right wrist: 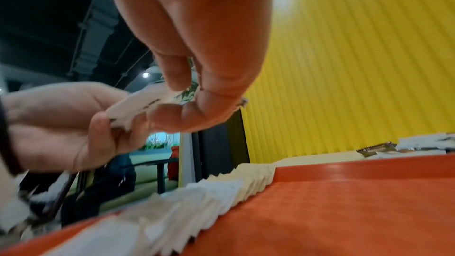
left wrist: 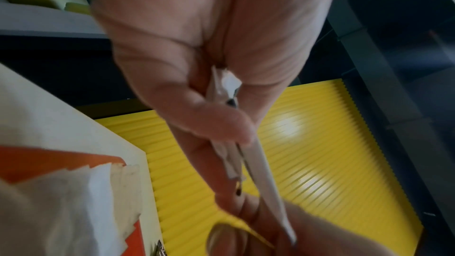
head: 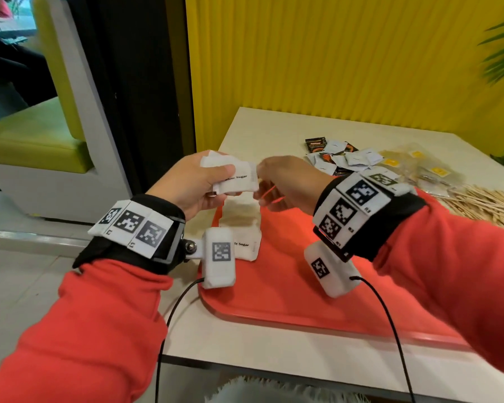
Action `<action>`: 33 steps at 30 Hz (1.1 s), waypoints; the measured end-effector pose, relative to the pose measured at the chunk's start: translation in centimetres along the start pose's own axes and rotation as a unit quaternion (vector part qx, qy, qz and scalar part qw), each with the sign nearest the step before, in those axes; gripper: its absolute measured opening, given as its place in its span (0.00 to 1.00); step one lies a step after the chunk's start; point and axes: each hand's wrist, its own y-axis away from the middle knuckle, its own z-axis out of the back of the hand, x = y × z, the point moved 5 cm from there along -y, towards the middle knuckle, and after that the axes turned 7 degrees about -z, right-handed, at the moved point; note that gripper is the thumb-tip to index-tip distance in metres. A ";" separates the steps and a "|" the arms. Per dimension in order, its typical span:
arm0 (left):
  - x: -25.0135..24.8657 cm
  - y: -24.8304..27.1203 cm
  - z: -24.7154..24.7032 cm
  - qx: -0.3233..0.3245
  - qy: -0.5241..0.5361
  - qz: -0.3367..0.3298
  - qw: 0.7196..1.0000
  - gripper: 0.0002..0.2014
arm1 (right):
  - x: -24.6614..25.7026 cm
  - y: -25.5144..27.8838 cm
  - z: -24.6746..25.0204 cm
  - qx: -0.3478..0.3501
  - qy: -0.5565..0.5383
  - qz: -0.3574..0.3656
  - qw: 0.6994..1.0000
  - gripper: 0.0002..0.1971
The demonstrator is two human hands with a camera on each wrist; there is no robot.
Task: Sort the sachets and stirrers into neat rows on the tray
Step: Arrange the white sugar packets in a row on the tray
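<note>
My left hand [head: 216, 177] grips a small stack of white sugar sachets [head: 234, 178] above the far left corner of the red tray [head: 303, 286]. My right hand [head: 262, 184] pinches the right end of one sachet in that stack. In the left wrist view the left hand [left wrist: 229, 124] holds the stack of sachets [left wrist: 256, 163] edge-on. In the right wrist view the right hand [right wrist: 169, 100] has thumb and forefinger on a sachet [right wrist: 138, 104]. A row of overlapping white sachets [head: 242, 228] lies along the tray's left edge.
Beyond the tray lies a pile of mixed black and white sachets [head: 338, 158], with clear packets bearing yellow labels [head: 419, 167] to its right. A heap of wooden stirrers [head: 483, 205] sits at the right. A yellow ribbed wall [head: 332, 68] backs the cream table [head: 274, 350].
</note>
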 end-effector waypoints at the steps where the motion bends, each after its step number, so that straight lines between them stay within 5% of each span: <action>1: 0.1 0.0 -0.2 0.003 -0.006 0.001 1.000 0.05 | 0.1 0.0 0.2 -0.002 -0.046 0.009 0.999 0.10; 5: 0.2 -0.2 -0.8 0.010 -0.019 0.002 1.000 0.05 | 0.4 0.0 0.6 -0.025 -0.037 0.046 0.998 0.04; 8: 0.1 -0.4 -0.5 0.001 -0.030 -0.002 1.000 0.05 | -0.2 0.0 0.7 -0.031 0.006 0.034 0.999 0.08; 16: -1.3 -1.0 1.5 -0.050 -0.002 0.008 0.999 0.07 | -2.5 0.9 -1.9 0.118 0.095 -0.067 0.986 0.10; 24: -1.5 -0.5 2.5 -0.086 0.023 0.047 0.995 0.16 | -3.3 1.0 -2.8 0.170 0.214 -0.108 0.956 0.10; 33: -0.6 -0.1 1.4 0.035 -0.080 0.082 0.993 0.17 | -3.4 1.0 -3.0 0.128 0.332 -0.095 0.930 0.07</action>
